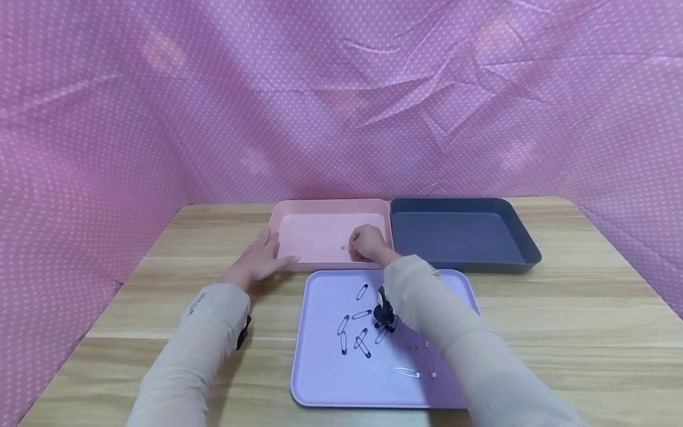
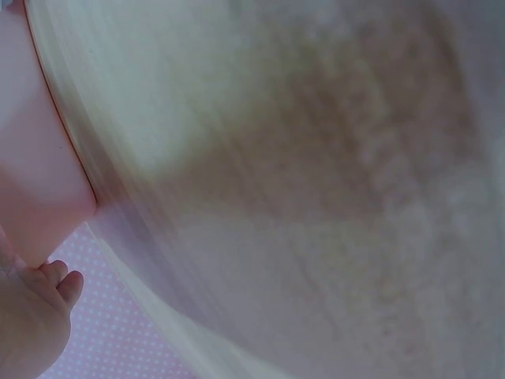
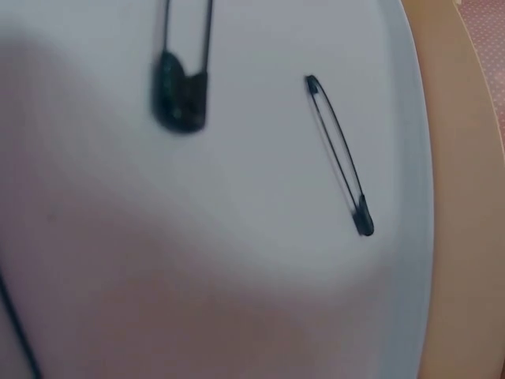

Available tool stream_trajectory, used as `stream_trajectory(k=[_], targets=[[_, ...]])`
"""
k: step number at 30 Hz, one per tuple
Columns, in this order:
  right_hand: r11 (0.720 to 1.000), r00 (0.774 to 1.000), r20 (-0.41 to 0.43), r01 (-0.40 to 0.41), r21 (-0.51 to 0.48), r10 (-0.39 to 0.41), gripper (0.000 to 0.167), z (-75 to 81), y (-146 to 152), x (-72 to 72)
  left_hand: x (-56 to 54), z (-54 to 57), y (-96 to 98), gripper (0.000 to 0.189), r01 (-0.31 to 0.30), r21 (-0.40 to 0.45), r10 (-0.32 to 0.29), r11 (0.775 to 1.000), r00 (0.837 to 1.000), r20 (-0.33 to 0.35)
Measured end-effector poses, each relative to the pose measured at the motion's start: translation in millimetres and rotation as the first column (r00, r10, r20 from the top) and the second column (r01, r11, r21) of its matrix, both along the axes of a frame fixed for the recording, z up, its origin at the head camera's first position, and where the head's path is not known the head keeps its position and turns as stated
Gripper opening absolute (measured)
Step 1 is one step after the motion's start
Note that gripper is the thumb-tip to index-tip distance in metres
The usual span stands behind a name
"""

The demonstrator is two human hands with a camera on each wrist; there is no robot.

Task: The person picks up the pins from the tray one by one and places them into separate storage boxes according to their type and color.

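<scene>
Right hand [image 1: 369, 242] leaning over pink tray [image 1: 315, 238], fingers curled, hold unclear | silvery item [image 1: 343, 248] lying just left | left hand [image 1: 259, 259] resting straight-fingered, empty

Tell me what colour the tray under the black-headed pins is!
The tray is light purple, seen best in the head view.

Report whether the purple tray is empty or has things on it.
Not empty: in the head view, several safety pins lie scattered on the purple tray, two of them crossing.
</scene>
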State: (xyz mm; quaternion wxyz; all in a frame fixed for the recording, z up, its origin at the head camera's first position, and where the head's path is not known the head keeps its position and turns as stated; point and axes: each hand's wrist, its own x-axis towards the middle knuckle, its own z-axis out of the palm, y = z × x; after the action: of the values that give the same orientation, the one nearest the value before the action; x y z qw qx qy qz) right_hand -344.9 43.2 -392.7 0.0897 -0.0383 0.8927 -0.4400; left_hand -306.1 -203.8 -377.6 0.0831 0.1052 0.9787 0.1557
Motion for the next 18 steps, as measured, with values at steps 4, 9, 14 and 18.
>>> stream_trajectory(k=[4,9,14,18], targets=[[1.000,1.000,0.000,-0.004,0.022,0.004,0.007,2.7,0,1.0,0.2,0.4,0.1,0.097,0.002,0.013,-0.002,1.000,1.000,0.002],[0.999,1.000,0.020,-0.002,0.052,0.001,0.004,7.4,3,2.4,-1.0,-0.1,0.8,0.093,-0.004,0.039,0.004,0.999,1.000,0.019],[0.998,1.000,0.025,-0.018,0.065,0.016,0.004,11.3,6,3.8,-2.1,0.2,0.3,0.092,0.003,0.040,-0.004,0.999,1.000,0.015],[1.000,0.998,0.065,-0.013,-0.023,0.014,0.004,13.5,7,5.5,-1.2,0.1,-0.2,0.092,0.001,0.046,-0.002,0.999,1.000,0.023]])
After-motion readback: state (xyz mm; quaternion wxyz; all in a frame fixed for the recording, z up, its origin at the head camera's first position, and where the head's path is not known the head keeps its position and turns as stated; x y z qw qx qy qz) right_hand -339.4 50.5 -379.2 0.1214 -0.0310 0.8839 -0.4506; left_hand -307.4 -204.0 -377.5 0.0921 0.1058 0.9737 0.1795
